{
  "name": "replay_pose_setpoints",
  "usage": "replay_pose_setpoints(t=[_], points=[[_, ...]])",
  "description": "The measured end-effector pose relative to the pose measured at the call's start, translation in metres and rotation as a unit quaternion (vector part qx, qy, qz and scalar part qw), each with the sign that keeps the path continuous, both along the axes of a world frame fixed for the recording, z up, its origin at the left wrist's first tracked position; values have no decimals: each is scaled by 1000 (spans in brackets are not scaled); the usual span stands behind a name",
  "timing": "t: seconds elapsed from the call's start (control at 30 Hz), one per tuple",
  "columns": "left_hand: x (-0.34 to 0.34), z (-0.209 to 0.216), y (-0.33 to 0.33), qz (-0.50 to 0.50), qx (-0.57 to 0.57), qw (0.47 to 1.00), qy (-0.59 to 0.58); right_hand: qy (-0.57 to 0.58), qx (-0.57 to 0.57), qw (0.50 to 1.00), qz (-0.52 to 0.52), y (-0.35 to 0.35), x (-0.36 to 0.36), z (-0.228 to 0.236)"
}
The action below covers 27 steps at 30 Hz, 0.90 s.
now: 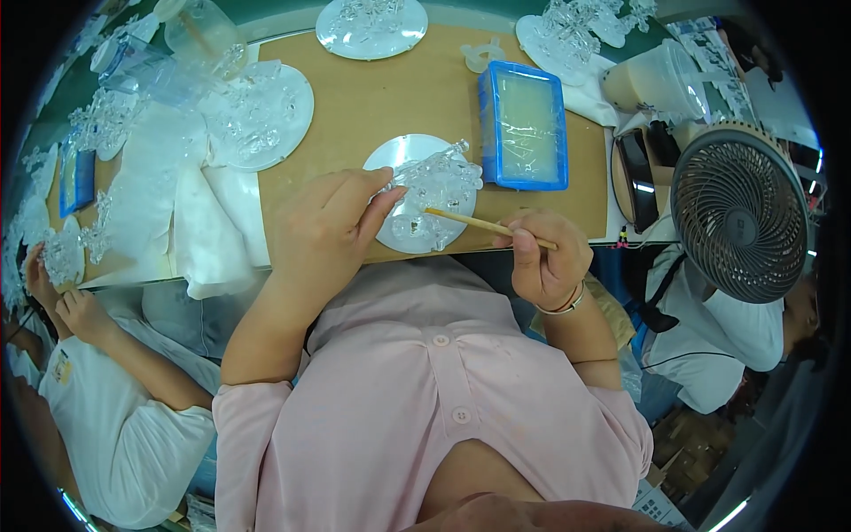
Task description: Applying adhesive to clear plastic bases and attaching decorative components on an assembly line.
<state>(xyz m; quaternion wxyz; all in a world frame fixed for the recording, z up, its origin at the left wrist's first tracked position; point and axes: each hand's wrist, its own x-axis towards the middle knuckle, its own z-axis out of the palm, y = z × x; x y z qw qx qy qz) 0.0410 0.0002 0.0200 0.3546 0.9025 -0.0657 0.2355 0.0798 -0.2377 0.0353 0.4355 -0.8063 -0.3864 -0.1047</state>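
Note:
A round white disc [410,143] lies near the table's front edge, bearing a clear, glassy cluster of knobbly parts [443,182]. My left hand [330,217] grips the cluster's left side between thumb and fingers. In my right hand [548,257] is a thin wooden stick [483,222], pinched near its back end and slanting left. Its darker tip touches or nearly touches the cluster; I cannot tell which. Just beyond my right hand stands a blue-rimmed box [566,133] with a pale, translucent top and fine slivers on it.
Similar discs with clear pieces stand at the back [372,44], left [301,111] and back right. White cloth [208,235] hangs over the front edge at left. A lidded cup [656,82], a phone [636,177] and a fan [740,213] are at right. Co-workers sit on both sides.

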Motion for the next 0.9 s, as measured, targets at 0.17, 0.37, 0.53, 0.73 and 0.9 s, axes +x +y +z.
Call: replay_pose_setpoints(t=[0.17,0.37,0.53,0.73,0.9], points=[[0,0,1,-12,7,1000,-6,52,18,998,-30,-3,-1,6],[-2,-6,2,-14,0,1000,-15,-20,-89,988,125,-5,7,18],[0,-4,0,-23,10,999,-37,0,-76,987,141,4,16,17],[0,-5,1,-25,18,999,-33,-68,-117,973,188,24,22,26],[-1,-2,0,-30,18,999,-25,-211,-210,914,275,40,5,31]])
